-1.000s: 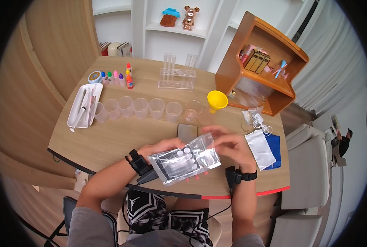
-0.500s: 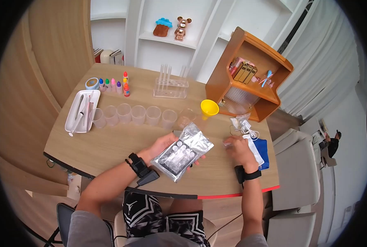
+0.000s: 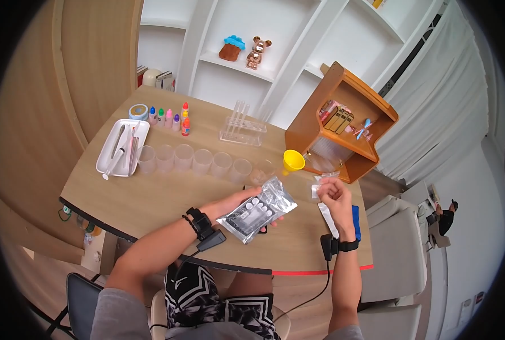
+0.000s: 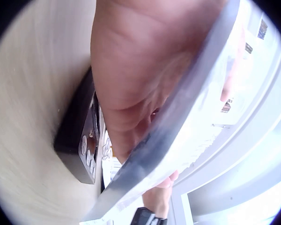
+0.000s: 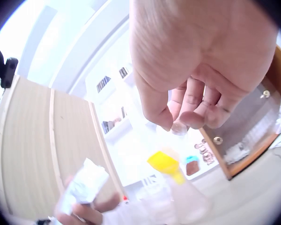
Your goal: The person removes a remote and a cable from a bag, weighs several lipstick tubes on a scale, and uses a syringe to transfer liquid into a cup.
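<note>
My left hand (image 3: 232, 203) grips a silver pouch (image 3: 257, 216) printed with white circles, tilted over the table near its front edge. In the left wrist view the pouch (image 4: 178, 124) runs along the palm, and a black box-like device (image 4: 77, 138) with round buttons lies on the table below. To the right, my raised right hand (image 3: 337, 204) has its fingertips drawn together. In the right wrist view its thumb and fingers pinch a small clear thing (image 5: 179, 128), of which I cannot tell the kind.
A row of several clear cups (image 3: 202, 161) spans the table, with a yellow funnel (image 3: 293, 161) at its right end. Behind are a test tube rack (image 3: 244, 133), dropper bottles (image 3: 169, 118) and a wooden cabinet (image 3: 343, 122). A white tray (image 3: 102, 157) with tools stands left.
My right hand has left the pouch, gone right toward the table and then risen. My left hand keeps hold of the pouch. The head view has shifted slightly.
</note>
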Available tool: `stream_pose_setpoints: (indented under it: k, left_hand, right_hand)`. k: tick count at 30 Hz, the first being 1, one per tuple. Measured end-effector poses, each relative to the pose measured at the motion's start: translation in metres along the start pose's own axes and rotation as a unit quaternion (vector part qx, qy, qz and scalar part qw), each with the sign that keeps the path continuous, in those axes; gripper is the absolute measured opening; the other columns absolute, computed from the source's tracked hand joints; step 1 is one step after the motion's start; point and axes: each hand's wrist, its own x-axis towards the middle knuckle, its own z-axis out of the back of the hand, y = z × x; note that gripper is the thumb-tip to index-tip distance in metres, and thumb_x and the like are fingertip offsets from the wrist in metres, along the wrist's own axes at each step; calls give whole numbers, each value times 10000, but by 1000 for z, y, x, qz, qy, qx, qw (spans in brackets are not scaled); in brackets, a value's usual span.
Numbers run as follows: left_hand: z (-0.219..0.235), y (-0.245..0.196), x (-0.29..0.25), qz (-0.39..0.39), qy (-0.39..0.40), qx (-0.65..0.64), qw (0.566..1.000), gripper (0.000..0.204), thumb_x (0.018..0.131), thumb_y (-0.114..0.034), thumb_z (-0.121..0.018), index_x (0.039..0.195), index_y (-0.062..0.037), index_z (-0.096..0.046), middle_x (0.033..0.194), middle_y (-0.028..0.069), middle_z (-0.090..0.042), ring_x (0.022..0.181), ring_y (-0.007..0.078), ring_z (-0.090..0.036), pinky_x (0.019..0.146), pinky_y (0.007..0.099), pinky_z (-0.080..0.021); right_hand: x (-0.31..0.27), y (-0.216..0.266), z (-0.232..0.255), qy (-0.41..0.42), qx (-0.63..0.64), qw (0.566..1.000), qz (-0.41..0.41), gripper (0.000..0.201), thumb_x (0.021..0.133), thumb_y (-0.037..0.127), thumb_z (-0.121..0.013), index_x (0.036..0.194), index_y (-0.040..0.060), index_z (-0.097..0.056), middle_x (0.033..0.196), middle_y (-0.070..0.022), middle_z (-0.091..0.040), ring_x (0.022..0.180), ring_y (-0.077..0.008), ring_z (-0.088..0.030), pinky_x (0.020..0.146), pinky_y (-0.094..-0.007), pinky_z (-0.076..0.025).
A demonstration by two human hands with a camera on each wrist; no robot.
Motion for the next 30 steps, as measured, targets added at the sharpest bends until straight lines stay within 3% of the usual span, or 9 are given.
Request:
stream_pose_setpoints:
  k: [2, 3, 7, 16, 30]
  left_hand:
    - [-1, 0, 0, 10, 19, -6, 1000, 744, 1029, -556, -465, 1519, -5, -366, 1404, 292, -552, 1177, 361, -647, 945, 439, -568]
    - [-3, 0, -1, 20, 36, -11, 999, 760, 1018, -567, -487, 1519, -8, -369, 1407, 291, -551, 1179, 354, -648, 946, 427, -568]
    - [-14, -4, -8, 25, 25, 9, 999, 797, 994, -588, -526, 1521, -11, -370, 1415, 284, -549, 1186, 344, -648, 952, 408, -566]
    - [-9, -1, -5, 47, 72, 8, 996, 842, 970, -609, -553, 1541, -23, -354, 1442, 277, -530, 1200, 340, -641, 948, 399, -561]
    - [-9, 0, -6, 40, 63, 7, 997, 796, 992, -593, -524, 1528, -26, -368, 1420, 280, -546, 1201, 339, -640, 951, 403, -557]
  right_hand:
    - [-3, 41, -11, 17, 113, 993, 4, 393, 904, -87, -608, 1286, -1, -578, 879, 11, -644, 816, -75, -633, 710, -225, -505]
    - [-5, 56, -18, 18, 105, 994, 10, 392, 895, -106, -605, 1274, -12, -576, 915, -43, -677, 820, -107, -656, 714, -251, -518]
    - [-7, 61, -26, 103, 88, 991, 1, 356, 918, -91, -630, 1263, -18, -582, 952, -70, -702, 835, -144, -686, 719, -275, -531]
    - [-14, 63, -44, 141, 69, 988, -5, 233, 920, -38, -689, 1151, -37, -655, 945, -36, -704, 843, -92, -660, 750, -235, -504]
    - [-20, 61, -46, 96, 45, 994, -28, 124, 939, 65, -729, 1020, -28, -741, 827, 15, -688, 728, -36, -549, 637, -207, -413]
